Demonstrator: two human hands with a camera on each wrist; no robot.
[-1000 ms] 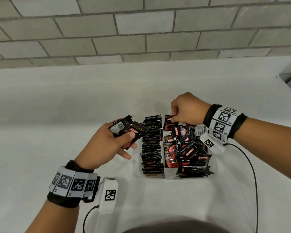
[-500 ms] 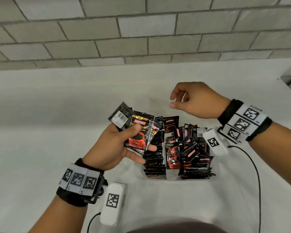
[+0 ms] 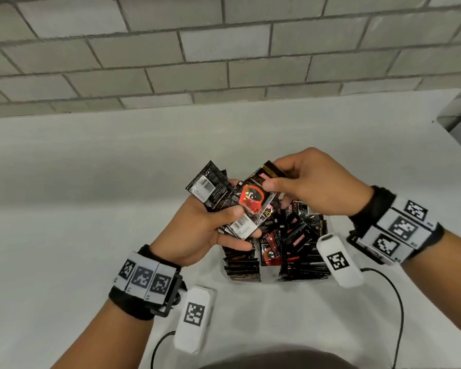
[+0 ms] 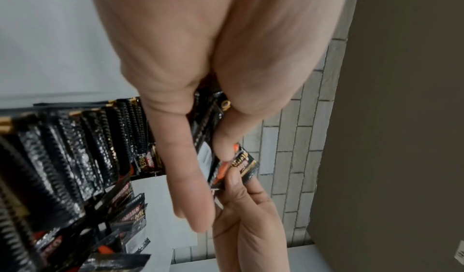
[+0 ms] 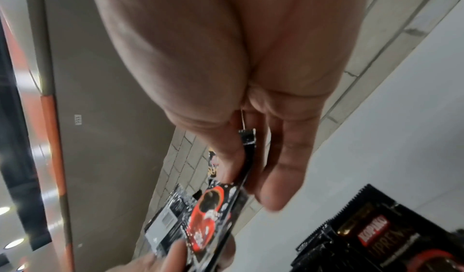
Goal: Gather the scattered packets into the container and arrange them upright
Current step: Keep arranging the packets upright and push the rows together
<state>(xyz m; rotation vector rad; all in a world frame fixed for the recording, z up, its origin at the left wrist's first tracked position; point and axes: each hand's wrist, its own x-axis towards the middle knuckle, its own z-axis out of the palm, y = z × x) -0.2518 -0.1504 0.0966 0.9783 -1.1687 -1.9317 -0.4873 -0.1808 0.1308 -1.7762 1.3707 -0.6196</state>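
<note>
Black foil packets with red cup print: left hand (image 3: 197, 230) holds a fanned bunch of packets (image 3: 224, 203) above the container's left side, thumb curled over the front, fingers wrapped behind. Two barcode panels visible in the fan, one at the upper left, one at the lower right near the thumb.

Right hand (image 3: 314, 182) pinches the top packet (image 3: 253, 195) of that fan at its upper edge, thumb on the front, index finger on top of the gold-trimmed edge. That packet is held by both hands at once, tilted, not yet in the container. Right wrist view confirms: thumb and fingers (image 5: 278, 177) clamp the packet edge-on, red cup face toward the camera. Left wrist view: left fingers (image 4: 185, 167) lie straight along the bunch's back, thumb presses the front, right fingertips meet at the same packet.

Container (image 3: 270, 275), clear and low, sits on the white table (image 3: 91, 209) just below both hands. Left row of packets (image 3: 240, 265) stands upright, tightly packed, serrated tops up. Middle and right portion is a loose pile (image 3: 298, 235), packets leaning and lying at mixed angles.

Grey block wall (image 3: 224, 49) behind the table.
</note>
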